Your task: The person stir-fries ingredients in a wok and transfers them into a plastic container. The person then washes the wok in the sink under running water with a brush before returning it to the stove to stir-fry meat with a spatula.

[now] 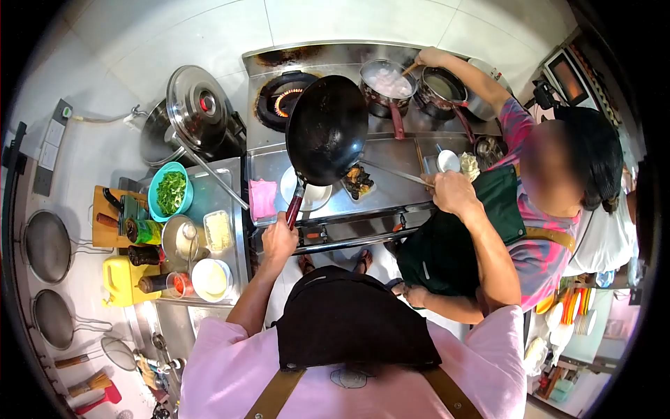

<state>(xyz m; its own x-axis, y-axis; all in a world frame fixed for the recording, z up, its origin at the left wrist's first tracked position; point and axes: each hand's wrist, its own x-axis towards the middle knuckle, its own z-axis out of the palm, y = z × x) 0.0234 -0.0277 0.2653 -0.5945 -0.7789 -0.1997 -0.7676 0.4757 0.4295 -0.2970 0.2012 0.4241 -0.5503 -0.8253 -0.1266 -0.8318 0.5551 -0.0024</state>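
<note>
My left hand (pixel 279 241) is closed round the red-brown handle of a black wok (pixel 326 129). The wok is lifted and tilted beside the lit burner (pixel 285 103), with its dark inside showing. In my right hand (pixel 457 194) is a long-handled metal cooking utensil (pixel 398 172); its far end reaches the wok's lower right rim, and I cannot make out its head. Under that end sits a clear container (pixel 359 183) of dark, mixed cooked food. White dishes (pixel 319 198) lie partly hidden behind the wok and its handle. A pink cloth (pixel 263 198) lies left of them.
A person (pixel 467 244) in a green apron stands close on my right, one hand (pixel 434 57) stirring a steaming pot (pixel 388 82). A second pot (pixel 441 86) stands beside it. At left are a lidded stockpot (pixel 199 105), a bowl of chopped greens (pixel 171 193) and a yellow jug (pixel 129 281).
</note>
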